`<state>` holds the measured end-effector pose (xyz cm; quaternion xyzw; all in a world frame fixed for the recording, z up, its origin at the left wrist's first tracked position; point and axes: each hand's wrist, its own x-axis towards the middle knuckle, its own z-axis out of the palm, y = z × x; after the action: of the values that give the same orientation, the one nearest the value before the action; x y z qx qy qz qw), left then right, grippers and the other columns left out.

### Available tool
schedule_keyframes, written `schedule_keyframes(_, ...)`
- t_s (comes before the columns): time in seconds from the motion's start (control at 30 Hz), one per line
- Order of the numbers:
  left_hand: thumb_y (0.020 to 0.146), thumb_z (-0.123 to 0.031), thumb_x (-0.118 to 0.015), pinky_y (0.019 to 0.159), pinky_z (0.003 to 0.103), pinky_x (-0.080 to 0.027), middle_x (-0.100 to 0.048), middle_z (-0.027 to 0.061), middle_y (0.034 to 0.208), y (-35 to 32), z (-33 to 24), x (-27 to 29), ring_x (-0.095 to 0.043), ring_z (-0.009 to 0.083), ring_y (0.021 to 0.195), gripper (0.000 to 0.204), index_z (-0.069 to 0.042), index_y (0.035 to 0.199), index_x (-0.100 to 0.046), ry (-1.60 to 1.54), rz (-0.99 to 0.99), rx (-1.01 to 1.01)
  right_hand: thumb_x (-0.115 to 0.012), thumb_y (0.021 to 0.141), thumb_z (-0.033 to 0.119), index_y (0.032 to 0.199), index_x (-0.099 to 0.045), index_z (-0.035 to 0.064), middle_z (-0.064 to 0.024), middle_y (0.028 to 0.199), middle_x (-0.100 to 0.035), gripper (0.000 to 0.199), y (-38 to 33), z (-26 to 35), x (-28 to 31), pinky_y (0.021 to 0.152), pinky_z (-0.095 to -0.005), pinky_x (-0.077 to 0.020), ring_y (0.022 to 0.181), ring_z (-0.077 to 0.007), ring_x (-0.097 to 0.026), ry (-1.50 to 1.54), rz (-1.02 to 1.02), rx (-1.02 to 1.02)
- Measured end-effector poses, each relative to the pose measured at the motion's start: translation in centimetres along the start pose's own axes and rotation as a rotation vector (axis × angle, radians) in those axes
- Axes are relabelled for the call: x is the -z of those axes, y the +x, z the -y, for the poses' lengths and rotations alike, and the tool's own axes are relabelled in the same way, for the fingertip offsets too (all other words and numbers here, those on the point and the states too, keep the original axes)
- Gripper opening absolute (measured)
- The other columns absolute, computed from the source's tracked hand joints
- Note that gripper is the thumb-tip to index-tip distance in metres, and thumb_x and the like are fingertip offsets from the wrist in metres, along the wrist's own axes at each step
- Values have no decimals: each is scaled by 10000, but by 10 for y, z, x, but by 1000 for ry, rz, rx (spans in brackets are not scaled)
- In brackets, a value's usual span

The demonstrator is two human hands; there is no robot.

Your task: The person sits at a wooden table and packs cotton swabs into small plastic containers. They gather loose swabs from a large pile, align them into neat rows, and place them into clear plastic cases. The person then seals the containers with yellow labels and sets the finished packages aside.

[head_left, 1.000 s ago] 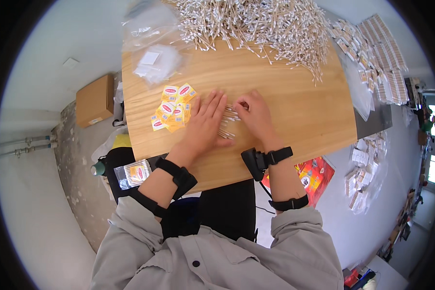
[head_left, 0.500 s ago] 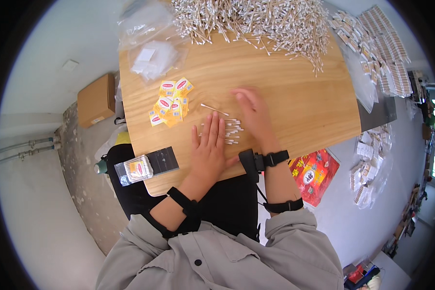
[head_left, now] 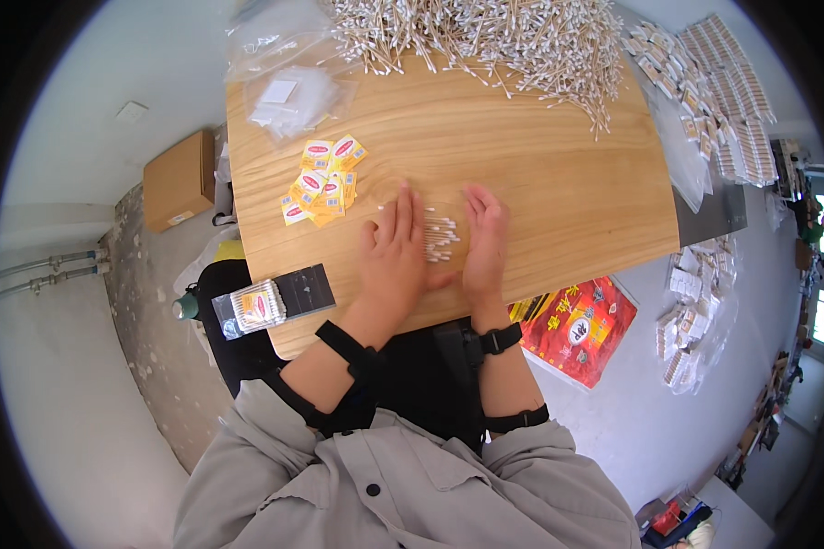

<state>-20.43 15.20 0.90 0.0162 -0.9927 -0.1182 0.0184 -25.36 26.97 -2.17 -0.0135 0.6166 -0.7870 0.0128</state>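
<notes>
A small row of cotton swabs (head_left: 441,235) lies on the wooden table (head_left: 568,197) in front of me. My left hand (head_left: 389,265) rests flat over their left part with fingers stretched out, hiding much of the row. Beside the white tips at the right end, my right hand (head_left: 487,240) stands on its edge, fingers extended and a small gap from the swabs. Left of my hands is a loose pile of yellow and white printed cards (head_left: 320,183). At the table's near left corner, a filled swab pack (head_left: 257,305) lies on a dark strip (head_left: 308,291).
A large heap of loose cotton swabs (head_left: 485,41) covers the far edge. Clear plastic bags (head_left: 293,101) lie at the far left. Many packed swabs (head_left: 728,101) are stacked beyond the right side, and more packs (head_left: 691,306) lie lower. A cardboard box (head_left: 179,181) stands left.
My right hand has come down and nearer, beside the swabs' right end. The single swab beyond my left fingers no longer shows there. My left hand stays over the row.
</notes>
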Motion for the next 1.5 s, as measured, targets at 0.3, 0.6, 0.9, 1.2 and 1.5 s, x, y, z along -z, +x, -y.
schedule_keyframes(0.3, 542, -489, -858, 1171, 531, -158, -238, 191, 1566, -18, 28, 11, -202, 364, 1462, 1252, -13, 1508, -219, -234, -20, -36, -268, 1067, 393, 1423, -296, -50, -197, 1445, -365, 569, -11, -11, 10, 1177, -391, -247, 1388, -289, -340, 83, -15, 15)
schedule_keyframes(0.6, 556, -458, -866, 1175, 530, -155, -219, 199, 1571, -17, 49, 10, -183, 342, 1472, 1238, 16, 1499, -219, -425, 131, -322, -245, 1065, 374, 1427, -306, -35, -166, 1451, -370, 549, -11, -3, -20, 1184, -398, -226, 1389, -272, -332, 74, 124, -59)
schedule_keyframes(0.9, 552, -636, -783, 1157, 571, -120, -152, 284, 1565, -40, 35, 4, -143, 400, 1472, 1322, 127, 1461, -201, -55, -7, 65, -259, 1063, 360, 1417, -315, -46, -187, 1438, -376, 541, -19, -14, -23, 1186, -393, -225, 1386, -279, -332, 73, 66, -18)
schedule_keyframes(1.2, 585, -630, -775, 1161, 565, -124, -166, 277, 1563, -49, 33, 10, -140, 386, 1476, 1275, 102, 1468, -218, -127, -28, 99, -257, 1064, 337, 1409, -324, -46, -191, 1371, -413, 520, -16, -3, -18, 1171, -388, -253, 1343, -274, -371, 174, 2, -52)
schedule_keyframes(1.5, 631, -603, -750, 1177, 535, -130, -200, 153, 1593, -49, 19, 3, -156, 281, 1489, 1170, 6, 1499, -256, -118, 51, -49, -319, 1059, 310, 1401, -321, -63, -196, 1363, -412, 507, -22, 5, -17, 1169, -395, -262, 1346, -274, -372, 24, 20, -93)
